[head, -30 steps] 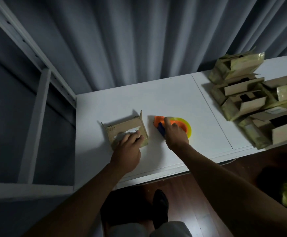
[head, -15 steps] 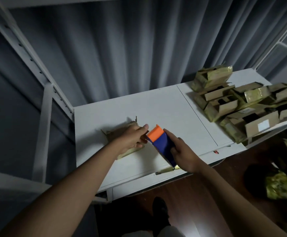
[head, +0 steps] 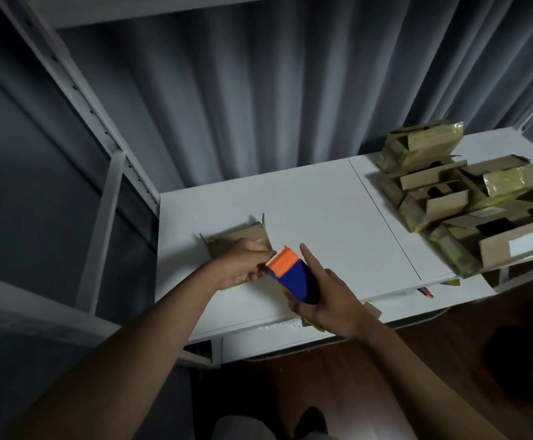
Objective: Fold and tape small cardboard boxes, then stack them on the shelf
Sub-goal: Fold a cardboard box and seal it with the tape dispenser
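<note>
The box [head: 238, 241] lies on the counter [head: 322, 217], partly under the left hand [head: 243, 268], whose fingers pinch at the dispenser [head: 293, 276]. The right hand [head: 328, 296] grips that dispenser, forefinger straight, just right of the box.

We saw bare white tabletop [head: 316, 211] open between the small cardboard box [head: 243, 238] at left and the heap of boxes [head: 468, 204] crowding the right end, with a shelf upright [head: 100, 230] flanking the left.
</note>
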